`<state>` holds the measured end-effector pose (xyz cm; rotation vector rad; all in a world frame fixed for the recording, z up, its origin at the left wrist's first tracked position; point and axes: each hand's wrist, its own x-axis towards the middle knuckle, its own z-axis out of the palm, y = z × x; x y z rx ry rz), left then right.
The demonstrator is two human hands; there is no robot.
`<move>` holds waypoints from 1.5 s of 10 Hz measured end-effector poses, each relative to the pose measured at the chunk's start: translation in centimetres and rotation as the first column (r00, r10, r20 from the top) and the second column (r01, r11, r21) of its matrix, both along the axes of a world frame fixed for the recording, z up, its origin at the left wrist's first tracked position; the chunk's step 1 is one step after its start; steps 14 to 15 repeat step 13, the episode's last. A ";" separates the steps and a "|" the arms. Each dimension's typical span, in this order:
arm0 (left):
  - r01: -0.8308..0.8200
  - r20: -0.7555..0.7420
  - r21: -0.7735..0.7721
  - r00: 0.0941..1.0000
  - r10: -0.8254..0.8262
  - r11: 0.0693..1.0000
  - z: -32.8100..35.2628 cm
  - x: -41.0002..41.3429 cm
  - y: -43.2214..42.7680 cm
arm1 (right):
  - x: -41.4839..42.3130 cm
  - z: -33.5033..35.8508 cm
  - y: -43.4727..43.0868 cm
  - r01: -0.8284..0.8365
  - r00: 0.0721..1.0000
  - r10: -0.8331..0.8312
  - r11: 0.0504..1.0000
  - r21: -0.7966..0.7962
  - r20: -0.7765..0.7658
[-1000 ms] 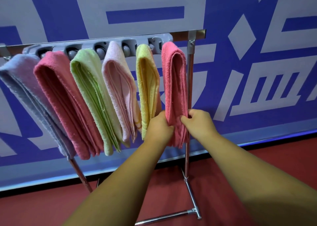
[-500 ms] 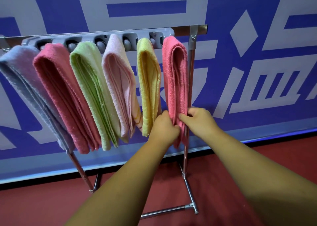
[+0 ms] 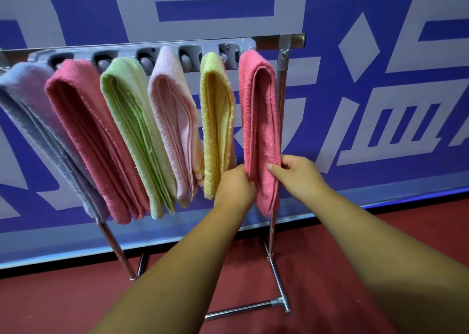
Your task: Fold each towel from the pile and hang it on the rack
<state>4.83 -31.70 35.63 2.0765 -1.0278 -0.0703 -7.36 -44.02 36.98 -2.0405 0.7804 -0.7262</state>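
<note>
On rack [image 3: 291, 40]: six towels [image 3: 132, 120]; hands [image 3: 234, 185] [image 3: 302, 176] pinch rightmost towel [image 3: 258, 110].

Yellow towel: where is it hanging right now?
In the head view the yellow towel hangs on the rack, second from the right end, between the pale pink towel on its left and the bright pink towel at the end.
</note>
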 end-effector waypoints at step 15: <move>-0.019 -0.051 0.138 0.998 0.026 0.990 4.2 -1.0 5.1 | -2.7 3.9 5.5 0.038 0.971 -0.028 0.998 0.039 -0.239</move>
